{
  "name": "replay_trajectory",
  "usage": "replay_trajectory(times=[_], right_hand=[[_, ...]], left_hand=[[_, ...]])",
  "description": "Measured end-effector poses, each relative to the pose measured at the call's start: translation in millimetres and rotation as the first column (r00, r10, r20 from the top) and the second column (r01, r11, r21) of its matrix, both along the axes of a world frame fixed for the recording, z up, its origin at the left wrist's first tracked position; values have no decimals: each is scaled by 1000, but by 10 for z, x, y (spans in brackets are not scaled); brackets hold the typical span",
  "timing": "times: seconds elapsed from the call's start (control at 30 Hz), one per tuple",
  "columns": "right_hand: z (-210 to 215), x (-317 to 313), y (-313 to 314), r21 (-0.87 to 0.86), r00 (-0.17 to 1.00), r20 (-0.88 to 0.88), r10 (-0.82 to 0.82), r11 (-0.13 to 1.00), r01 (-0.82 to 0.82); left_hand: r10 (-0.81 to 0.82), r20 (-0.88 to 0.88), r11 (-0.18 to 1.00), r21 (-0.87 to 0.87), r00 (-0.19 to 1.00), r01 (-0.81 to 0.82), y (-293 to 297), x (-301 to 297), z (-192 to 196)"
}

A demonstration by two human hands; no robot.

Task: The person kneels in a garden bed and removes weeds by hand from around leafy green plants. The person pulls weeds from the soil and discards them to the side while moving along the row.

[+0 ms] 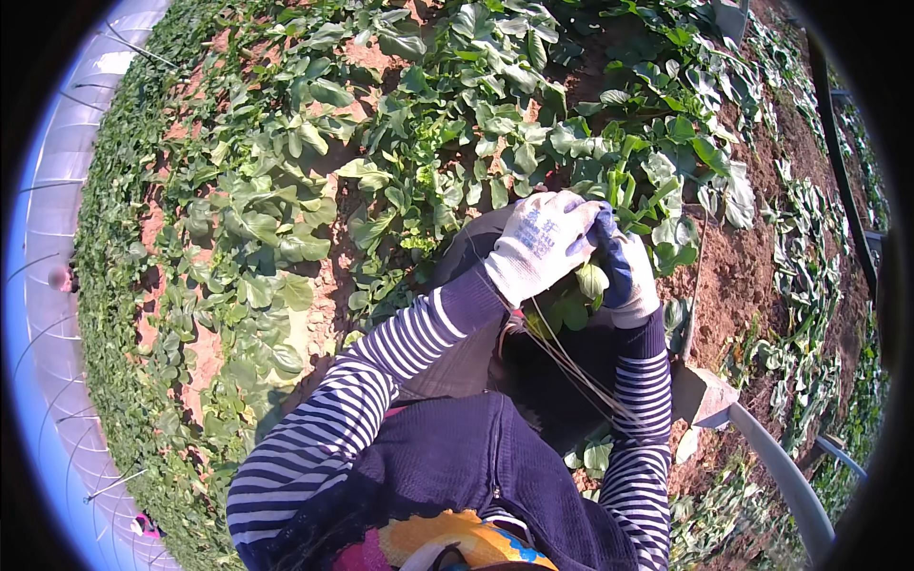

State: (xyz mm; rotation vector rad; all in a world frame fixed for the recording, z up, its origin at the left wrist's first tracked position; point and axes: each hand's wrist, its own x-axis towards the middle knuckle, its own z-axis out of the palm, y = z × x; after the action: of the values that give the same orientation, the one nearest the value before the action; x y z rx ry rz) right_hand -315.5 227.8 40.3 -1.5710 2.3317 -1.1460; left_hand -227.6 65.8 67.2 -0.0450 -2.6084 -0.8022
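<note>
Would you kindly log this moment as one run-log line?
left hand: white knit glove, gripping bunch of green leafy plants | right hand: blue-palmed glove, same bunch | thin pale strings: hanging below | ground: reddish soil bed

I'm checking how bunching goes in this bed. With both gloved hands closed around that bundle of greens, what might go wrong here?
1. The left hand and right hand press the bunch of greens tightly; leaves may bruise.
2. The loose straw ties hang below and might slip or snag.
3. The planted greens nearby risk being trampled.
</note>
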Motion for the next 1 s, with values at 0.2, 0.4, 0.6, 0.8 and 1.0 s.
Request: replay_trajectory(times=[0.2,0.4,0.6,0.8,1.0], right_hand=[[-159,-284,237,-55,981,189,51,998,-41],[500,-1632,2382,-488,574,556,-601,323,811],[535,-1252,2031,-290,289,957,37,16,957],[161,-164,374,-473,295,881,369,710,522],[261,37,-84,-51,119,993,-17,840,540]], left_hand=[[-67,-10,984,165,998,68,7,17,-170],[-128,-52,956,259,990,138,2,12,-196],[-96,129,742,670,987,-16,-386,10,-89],[403,328,486,715,855,-503,-1762,132,-844],[381,500,745,333,778,-578,-2954,146,-1830]])
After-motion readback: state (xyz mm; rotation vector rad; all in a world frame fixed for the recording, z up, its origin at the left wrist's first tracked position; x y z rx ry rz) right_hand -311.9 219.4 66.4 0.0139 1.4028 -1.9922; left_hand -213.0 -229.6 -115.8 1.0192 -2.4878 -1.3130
